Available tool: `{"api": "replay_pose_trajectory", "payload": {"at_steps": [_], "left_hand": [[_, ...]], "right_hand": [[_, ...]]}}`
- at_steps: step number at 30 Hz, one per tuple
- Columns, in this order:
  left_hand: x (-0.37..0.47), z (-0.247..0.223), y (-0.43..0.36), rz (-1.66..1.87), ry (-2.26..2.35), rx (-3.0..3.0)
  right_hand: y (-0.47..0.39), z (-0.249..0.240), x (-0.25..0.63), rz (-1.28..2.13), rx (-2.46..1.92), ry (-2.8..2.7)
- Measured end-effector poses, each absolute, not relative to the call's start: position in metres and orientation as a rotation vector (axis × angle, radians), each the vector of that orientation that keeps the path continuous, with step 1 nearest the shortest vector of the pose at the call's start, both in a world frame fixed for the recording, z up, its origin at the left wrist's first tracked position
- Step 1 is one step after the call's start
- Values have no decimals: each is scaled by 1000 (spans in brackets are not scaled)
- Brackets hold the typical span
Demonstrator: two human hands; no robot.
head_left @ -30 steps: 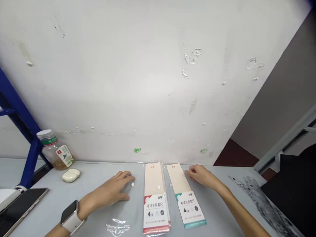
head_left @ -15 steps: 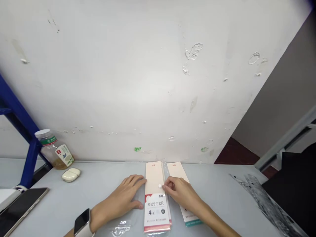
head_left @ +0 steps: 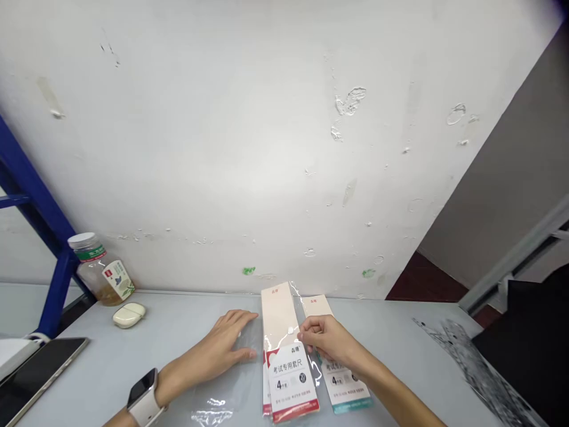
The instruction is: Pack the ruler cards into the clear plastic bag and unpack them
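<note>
My right hand (head_left: 324,341) pinches the right edge of a red-labelled ruler set pack (head_left: 291,379), a clear sleeve with a cream card and a white snap button. This pack is tilted over another red-labelled pack (head_left: 267,391), whose left edge peeks out. A green-labelled ruler set pack (head_left: 344,388) lies to the right, partly hidden under my right hand. My left hand (head_left: 229,344) rests open, fingers spread, on the left side of the packs and apart from them. Under and below it lies a clear plastic bag (head_left: 216,409).
At the left stand a bottle (head_left: 104,273) with amber liquid and a cream oval case (head_left: 128,315). A phone (head_left: 42,376) lies at the left edge by a blue metal frame (head_left: 53,296). A white wall (head_left: 222,148) closes off the back. Black cloth (head_left: 524,338) hangs at the right.
The top red-labelled pack has been lifted and turned by my right hand, baring the pack beneath at its left. My left hand has shifted slightly left, away from the packs.
</note>
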State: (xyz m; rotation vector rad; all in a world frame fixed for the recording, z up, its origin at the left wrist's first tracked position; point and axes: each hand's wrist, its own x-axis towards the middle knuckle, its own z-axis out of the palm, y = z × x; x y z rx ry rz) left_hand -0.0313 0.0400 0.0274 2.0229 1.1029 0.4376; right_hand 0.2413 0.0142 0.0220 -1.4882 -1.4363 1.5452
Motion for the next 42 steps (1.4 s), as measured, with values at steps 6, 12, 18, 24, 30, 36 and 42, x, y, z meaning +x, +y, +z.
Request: {"api": "replay_pose_trajectory", "payload": {"at_steps": [6,12,18,24,30,36,42], "left_hand": [[-16,29,41,574,863,1363],[-17,24,43,644,895,1253],[-15,30,39,632,852,1207],[-15,29,36,572,829,1238],[-25,29,43,558,843,1318],[-26,29,45,533,854,1353],[-59,46,60,426,978,1440]], "right_hand": [[10,27,238,1640,-1299,-1394],[8,21,233,1664,-1351,-1428],[9,18,233,1652,-1318,-1400],[10,21,240,1704,-1273,-1464],[13,27,251,1668,-1285,-1524],[16,19,247,1665,-1245,-1519],[23,34,283,1618,-1344,-1590]]}}
